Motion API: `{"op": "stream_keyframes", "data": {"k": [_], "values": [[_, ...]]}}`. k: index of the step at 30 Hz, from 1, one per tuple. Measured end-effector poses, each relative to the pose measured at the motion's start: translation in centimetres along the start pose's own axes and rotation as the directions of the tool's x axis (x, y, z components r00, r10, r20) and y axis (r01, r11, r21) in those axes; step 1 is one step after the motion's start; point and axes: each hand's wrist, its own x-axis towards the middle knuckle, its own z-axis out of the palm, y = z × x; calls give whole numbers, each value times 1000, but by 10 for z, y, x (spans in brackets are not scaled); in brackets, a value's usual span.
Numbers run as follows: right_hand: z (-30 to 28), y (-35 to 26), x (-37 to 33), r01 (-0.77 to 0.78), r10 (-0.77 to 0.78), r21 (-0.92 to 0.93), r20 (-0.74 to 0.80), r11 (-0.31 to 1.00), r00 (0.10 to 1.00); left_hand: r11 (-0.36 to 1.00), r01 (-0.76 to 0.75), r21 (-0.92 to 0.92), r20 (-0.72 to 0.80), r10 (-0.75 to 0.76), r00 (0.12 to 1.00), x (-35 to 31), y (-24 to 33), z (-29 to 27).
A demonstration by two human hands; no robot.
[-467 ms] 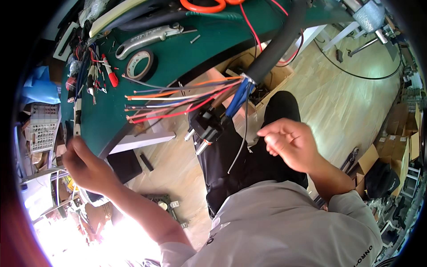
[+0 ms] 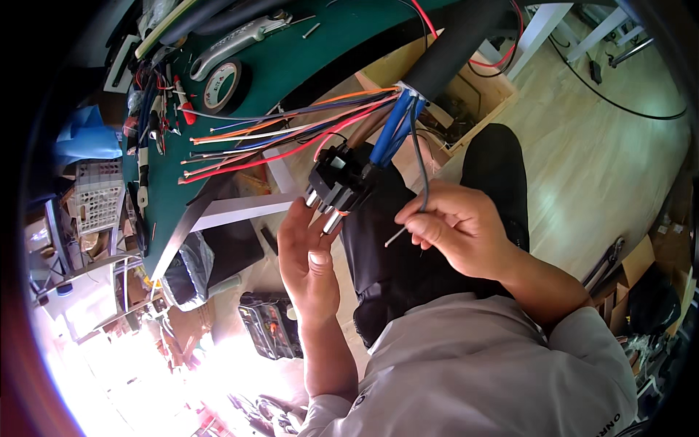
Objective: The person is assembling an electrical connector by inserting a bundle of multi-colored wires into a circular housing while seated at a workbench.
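Grey shirt (image 2: 488,357) nearest of all. Then the right hand (image 2: 457,229), fingers pinched tight on a thin grey wire (image 2: 420,156), close to its pale tip. Beside it, the left hand (image 2: 309,277), fingers loosely curled and partly apart, up by the silver pins (image 2: 336,221) of a black plug (image 2: 336,182); hard to tell if touching. Plug at the end of brown and blue wires (image 2: 393,131), just past the left hand. Thin red, orange and white wires (image 2: 364,113) fanned out to the left, from one fat black cable (image 2: 455,51). Further out, a green table (image 2: 277,73) with a roll of tape (image 2: 243,89) and a silver tool (image 2: 233,44). Below the table, a light brown box (image 2: 502,109) with dark bits inside, too dim to name. On the floor (image 2: 597,146), an open black case (image 2: 247,300) with orange bits in it. Off to the left, a white basket (image 2: 98,193) full of holes, insides hard to make out. Far right, a cardboard box (image 2: 633,273), flap up, with a black lump (image 2: 653,304) in it or next to it, cannot tell which.
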Motion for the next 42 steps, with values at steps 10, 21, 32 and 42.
{"op": "stream_keyframes", "data": {"k": [10, 21, 32, 42], "values": [[-6, 28, 21, 362, -209, 196, -538, 912, 817, 989, 104, 104, 163, -120, 979, 33, 3, 14], [5, 47, 26, 165, 26, 452, -387, 877, 922, 981, 175, 82, 123, -184, 975, 32, -1, 3], [-1, 49, 45, 159, 92, 654, -332, 740, 939, 969, 210, 133, 85, -222, 971, 30, 3, 6], [6, 48, 50, 196, 37, 610, -348, 768, 937, 963, 226, 143, 98, -241, 966, 29, 2, -2]]}}
